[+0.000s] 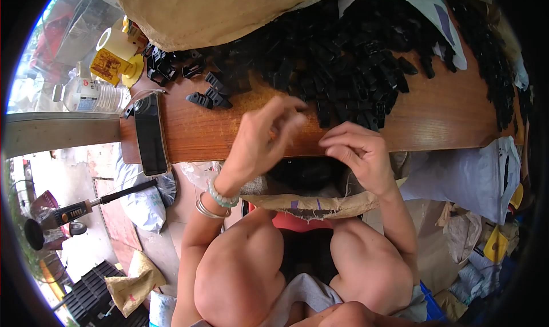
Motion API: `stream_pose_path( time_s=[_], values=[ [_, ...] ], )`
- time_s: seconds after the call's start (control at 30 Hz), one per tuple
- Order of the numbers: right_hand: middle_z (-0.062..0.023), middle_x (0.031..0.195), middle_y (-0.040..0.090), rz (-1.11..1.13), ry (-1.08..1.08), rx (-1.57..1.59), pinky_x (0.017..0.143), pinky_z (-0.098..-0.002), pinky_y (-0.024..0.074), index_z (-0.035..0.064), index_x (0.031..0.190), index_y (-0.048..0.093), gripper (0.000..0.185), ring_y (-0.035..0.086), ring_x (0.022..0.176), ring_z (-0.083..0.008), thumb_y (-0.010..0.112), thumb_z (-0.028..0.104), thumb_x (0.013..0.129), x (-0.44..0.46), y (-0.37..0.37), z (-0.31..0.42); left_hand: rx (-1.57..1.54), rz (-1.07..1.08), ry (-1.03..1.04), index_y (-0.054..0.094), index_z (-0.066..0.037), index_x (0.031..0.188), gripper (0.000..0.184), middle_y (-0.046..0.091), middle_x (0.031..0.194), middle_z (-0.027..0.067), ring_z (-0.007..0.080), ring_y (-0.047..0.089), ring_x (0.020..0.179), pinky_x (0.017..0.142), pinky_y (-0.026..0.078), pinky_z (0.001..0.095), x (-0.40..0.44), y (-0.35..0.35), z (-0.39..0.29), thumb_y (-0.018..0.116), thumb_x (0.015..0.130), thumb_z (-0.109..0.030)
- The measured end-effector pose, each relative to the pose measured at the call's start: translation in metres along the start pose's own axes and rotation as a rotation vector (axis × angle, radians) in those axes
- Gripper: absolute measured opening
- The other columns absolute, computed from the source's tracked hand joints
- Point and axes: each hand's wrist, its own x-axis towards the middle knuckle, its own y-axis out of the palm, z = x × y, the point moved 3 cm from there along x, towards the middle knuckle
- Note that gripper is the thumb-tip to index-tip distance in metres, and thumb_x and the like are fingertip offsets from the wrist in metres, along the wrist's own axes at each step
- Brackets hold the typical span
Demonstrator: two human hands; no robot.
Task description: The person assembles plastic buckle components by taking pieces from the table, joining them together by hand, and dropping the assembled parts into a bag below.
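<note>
The black parts [366, 78] are looking like small moulded plastic, so each one is probably weighing little and feeling stiff under the fingers. Smooth faces are perhaps making them slightly slippery, while ridges on a few loose ones [200, 100] are likely offering grip. They are not seeming fragile. The long sides are looking best for taking hold, thumb and forefinger pinching across the narrow width.

Nearest the body, an open bag [320, 205] is gaping below the tabletop's [434, 118] near edge, with something dark lying inside. Around that edge, the right hand [366, 152] is hovering, its fingers bending together toward the thumb; whether they are pinching a part, I cannot tell. The left hand [263, 135] is hovering over the tabletop's near side, its fingers curling and blurring, so I cannot tell whether they are holding anything. Beyond both sets of fingers, the pile [311, 58] is spreading over the tabletop's middle, its closest parts lying just past the right hand's knuckles. The loose ones are resting toward the tabletop's left end, past the left hand. Farthest, a brown sack [223, 12] is hanging over the tabletop's far side.
</note>
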Motion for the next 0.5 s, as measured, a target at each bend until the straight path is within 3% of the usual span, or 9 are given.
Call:
stream_pose_path(
  time_s=[0.03, 0.1, 0.17, 0.2, 0.33, 0.5],
  values=[
    [-0.0084, 0.091, 0.065, 0.02, -0.072, -0.089, 0.062, -0.0234, 0.0458, -0.0011, 0.099, 0.068, 0.017, 0.06, 0.073, -0.0131, 0.068, -0.001, 0.082, 0.001, -0.001, 0.003, -0.001, 0.001, -0.001, 0.057, -0.004, 0.114, 0.03, 0.063, 0.094, 0.0125, 0.025, 0.064, 0.063, 0.052, 0.049, 0.0329, 0.007, -0.001, 0.003, 0.06, 0.084, -0.001],
    [-0.0076, 0.089, 0.061, -0.07, -0.015, -0.131, 0.065, -0.0274, 0.0451, -0.0009, 0.092, 0.068, 0.012, 0.058, 0.075, -0.0168, 0.069, 0.001, 0.08, 0.007, 0.003, 0.006, 0.5, -0.111, 0.267, 0.059, -0.007, 0.113, 0.032, 0.062, 0.087, 0.0135, 0.0243, 0.064, 0.067, 0.056, 0.05, 0.0325, 0.015, 0.0, -0.001, 0.054, 0.084, 0.005],
    [-0.0059, 0.085, 0.056, -0.279, -0.328, -0.866, 0.067, -0.0331, 0.0422, 0.0008, 0.082, 0.068, 0.008, 0.054, 0.077, -0.0211, 0.071, 0.005, 0.077, 0.017, 0.006, 0.012, 0.645, -0.067, 0.229, 0.061, -0.011, 0.113, 0.039, 0.055, 0.085, 0.0124, 0.0275, 0.061, 0.067, 0.054, 0.048, 0.0355, 0.018, 0.005, -0.002, 0.057, 0.078, 0.004],
    [-0.0058, 0.086, 0.052, -0.282, -0.298, -0.918, 0.071, -0.0381, 0.0375, 0.0029, 0.077, 0.066, 0.014, 0.05, 0.083, -0.0249, 0.075, 0.013, 0.072, 0.018, 0.011, 0.007, 0.746, -0.05, 0.259, 0.061, -0.01, 0.112, 0.04, 0.054, 0.09, 0.0123, 0.0268, 0.061, 0.07, 0.056, 0.049, 0.0354, 0.018, 0.007, -0.003, 0.058, 0.075, 0.004],
    [-0.0075, 0.089, 0.05, -0.236, -0.218, -1.148, 0.073, -0.0398, 0.0333, 0.0024, 0.08, 0.064, 0.027, 0.047, 0.089, -0.0259, 0.078, 0.022, 0.068, 0.029, 0.024, 0.004, 0.889, -0.002, 0.285, 0.059, -0.002, 0.109, 0.04, 0.052, 0.1, 0.0129, 0.0269, 0.059, 0.087, 0.065, 0.05, 0.0351, 0.013, 0.006, -0.012, 0.059, 0.07, 0.002],
    [-0.008, 0.09, 0.052, -0.239, -0.275, -1.154, 0.073, -0.0382, 0.035, 0.0024, 0.089, 0.063, 0.026, 0.048, 0.089, -0.0248, 0.073, 0.012, 0.068, 0.038, 0.029, 0.0, 0.89, 0.096, 0.39, 0.056, 0.008, 0.104, 0.035, 0.05, 0.098, 0.014, 0.0282, 0.056, 0.092, 0.074, 0.049, 0.0361, 0.008, 0.015, -0.016, 0.055, 0.07, 0.002]
  ],
)
